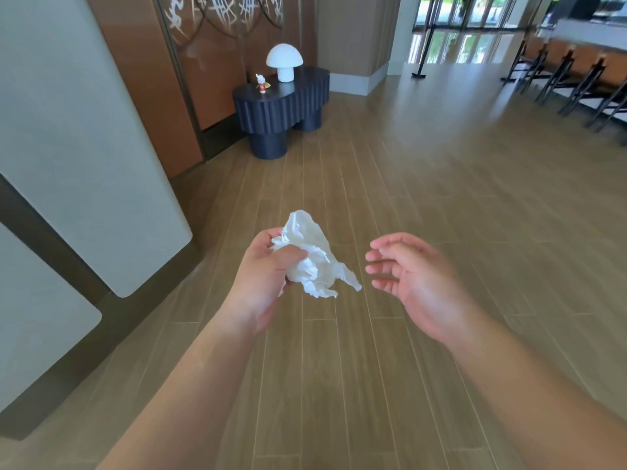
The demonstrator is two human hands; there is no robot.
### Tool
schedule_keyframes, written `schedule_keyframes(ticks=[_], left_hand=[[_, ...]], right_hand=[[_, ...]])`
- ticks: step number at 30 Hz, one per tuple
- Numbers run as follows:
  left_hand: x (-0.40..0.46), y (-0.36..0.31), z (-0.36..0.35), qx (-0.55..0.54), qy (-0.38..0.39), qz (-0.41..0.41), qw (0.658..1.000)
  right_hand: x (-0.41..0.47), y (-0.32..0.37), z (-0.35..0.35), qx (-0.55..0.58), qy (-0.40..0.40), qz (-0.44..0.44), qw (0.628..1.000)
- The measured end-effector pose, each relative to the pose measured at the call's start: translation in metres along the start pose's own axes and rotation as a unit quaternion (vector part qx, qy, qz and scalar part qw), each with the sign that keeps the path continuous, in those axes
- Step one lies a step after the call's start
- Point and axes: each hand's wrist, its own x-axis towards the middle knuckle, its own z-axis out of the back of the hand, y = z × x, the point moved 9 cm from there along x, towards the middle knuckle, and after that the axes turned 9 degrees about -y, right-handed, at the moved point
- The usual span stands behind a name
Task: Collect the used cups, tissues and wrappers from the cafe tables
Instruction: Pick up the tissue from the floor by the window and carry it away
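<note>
My left hand [263,276] grips a crumpled white tissue [314,256] in front of me, above the wooden floor. My right hand [412,279] hovers a short way to the right of the tissue, fingers relaxed and holding nothing. Far ahead, a small red-and-white cup [261,83] with a white tissue stuffed in its top stands on a dark fluted side table [305,93]. A small gold wrapper [267,85] lies just right of the cup.
A white mushroom lamp [284,62] stands on the same table. Pale wall panels [84,147] line the left side. A row of dark-framed chairs [576,76] runs along the far right, and a stanchion post [422,59] stands near the glass doors.
</note>
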Motion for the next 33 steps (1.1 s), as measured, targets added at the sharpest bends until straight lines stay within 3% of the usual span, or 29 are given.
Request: schedule_keyframes(ticks=[9, 16, 25, 33], left_hand=[[0.112, -0.008, 0.008, 0.011, -0.004, 0.009, 1.0], [0.239, -0.026, -0.002, 0.027, -0.022, 0.01, 0.999], [0.404, -0.08, -0.042, 0.058, -0.029, -0.011, 0.998], [0.502, -0.098, -0.053, 0.059, -0.011, -0.009, 0.998]], right_hand=[[0.106, -0.006, -0.046, 0.032, -0.006, -0.013, 0.999], [0.238, -0.014, -0.086, 0.046, 0.015, -0.025, 0.999], [0.408, 0.023, -0.116, 0.055, 0.025, -0.023, 0.998], [0.498, 0.039, -0.144, 0.052, 0.027, -0.011, 0.998]])
